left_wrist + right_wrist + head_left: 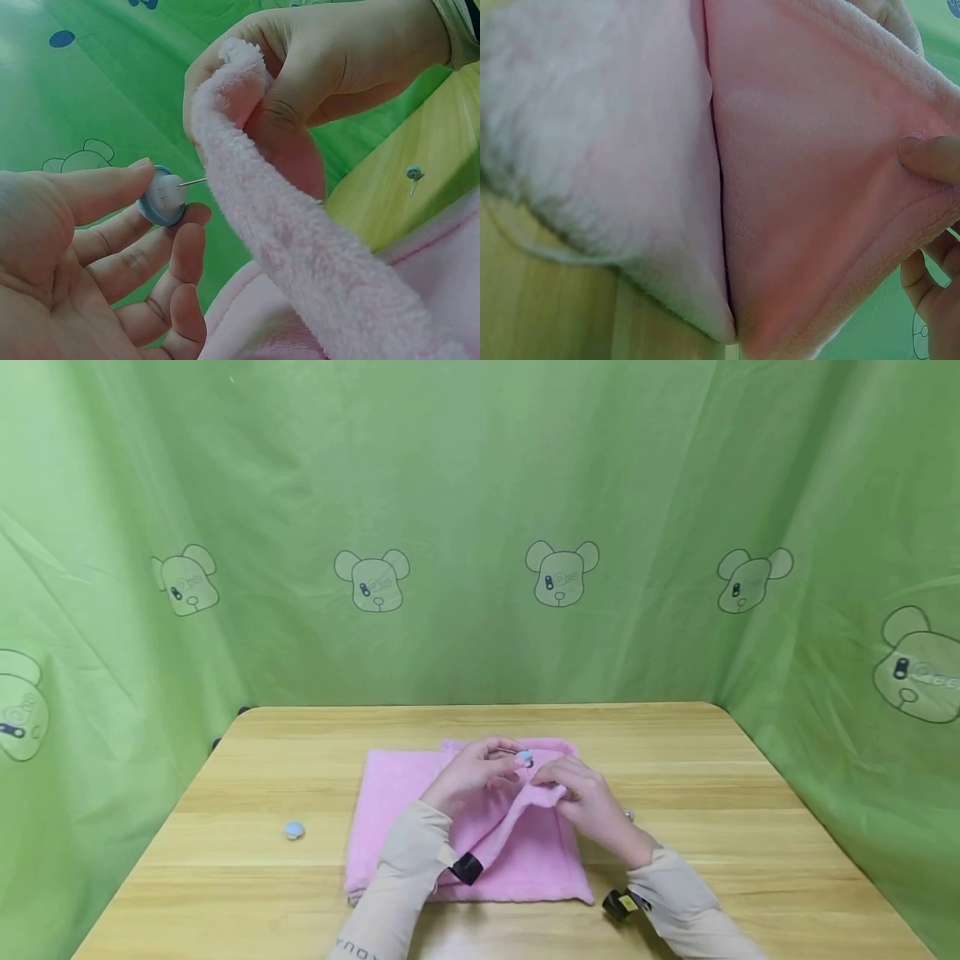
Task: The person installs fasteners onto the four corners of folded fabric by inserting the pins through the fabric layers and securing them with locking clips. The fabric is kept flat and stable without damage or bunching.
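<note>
Between thumb and fingers, my left hand [472,772] pinches a small mushroom-shaped pin [166,196] with a blue rim and white underside. Its thin metal needle [193,182] points at the rolled edge of a pink fleece cloth [277,217], and the tip meets or is hidden by the fleece. My right hand [592,797] grips that edge and lifts it, thumb on one side. In the right wrist view the raised cloth [810,150] spreads across most of the picture, with a thumb [930,159] pressed on it.
The folded pink cloth lies mid-table on the wooden table [225,793]. A blue mushroom-shaped cap [294,831] sits left of it. Another pin [414,174] with a needle lies on the table right of the cloth. Green curtains [465,460] enclose the table.
</note>
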`<state>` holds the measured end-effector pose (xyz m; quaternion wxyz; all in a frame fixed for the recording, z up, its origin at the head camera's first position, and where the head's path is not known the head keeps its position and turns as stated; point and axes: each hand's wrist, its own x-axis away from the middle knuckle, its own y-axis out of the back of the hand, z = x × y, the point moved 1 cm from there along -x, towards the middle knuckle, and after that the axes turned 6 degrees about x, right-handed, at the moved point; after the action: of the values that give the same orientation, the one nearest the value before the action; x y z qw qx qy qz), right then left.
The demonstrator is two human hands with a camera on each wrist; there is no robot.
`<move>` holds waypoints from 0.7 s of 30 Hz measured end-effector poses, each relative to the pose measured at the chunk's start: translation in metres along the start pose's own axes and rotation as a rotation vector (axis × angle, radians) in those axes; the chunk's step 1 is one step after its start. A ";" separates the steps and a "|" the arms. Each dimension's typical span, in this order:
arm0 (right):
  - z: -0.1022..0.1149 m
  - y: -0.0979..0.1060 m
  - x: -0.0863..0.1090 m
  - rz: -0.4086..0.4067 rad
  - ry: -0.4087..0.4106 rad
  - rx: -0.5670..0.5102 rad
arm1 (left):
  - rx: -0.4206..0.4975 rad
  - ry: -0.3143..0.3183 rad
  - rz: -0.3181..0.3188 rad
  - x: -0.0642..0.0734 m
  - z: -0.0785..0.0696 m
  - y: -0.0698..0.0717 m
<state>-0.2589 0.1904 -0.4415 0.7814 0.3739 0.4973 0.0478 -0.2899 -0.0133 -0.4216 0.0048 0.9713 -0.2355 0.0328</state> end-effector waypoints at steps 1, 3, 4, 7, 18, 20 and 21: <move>0.000 0.000 0.000 0.001 -0.001 0.000 | 0.004 0.002 0.000 0.000 0.001 0.000; 0.000 0.000 0.000 0.004 -0.003 -0.002 | 0.013 0.004 0.002 0.000 0.001 0.000; 0.000 0.000 0.000 0.005 -0.005 -0.003 | 0.019 0.003 0.002 0.000 0.001 0.000; 0.001 0.000 0.000 0.005 -0.003 -0.007 | 0.024 0.003 0.004 0.000 0.002 0.001; -0.001 0.000 0.001 0.008 -0.006 -0.010 | 0.016 0.004 0.021 0.001 0.001 -0.001; -0.001 0.000 0.001 0.013 -0.010 -0.009 | 0.020 0.007 0.022 0.000 0.001 -0.001; -0.001 0.000 0.001 0.013 -0.009 -0.011 | 0.023 0.008 0.023 0.000 0.001 -0.001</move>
<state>-0.2590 0.1916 -0.4428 0.7854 0.3729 0.4912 0.0539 -0.2890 -0.0121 -0.4229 -0.0060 0.9684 -0.2461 0.0395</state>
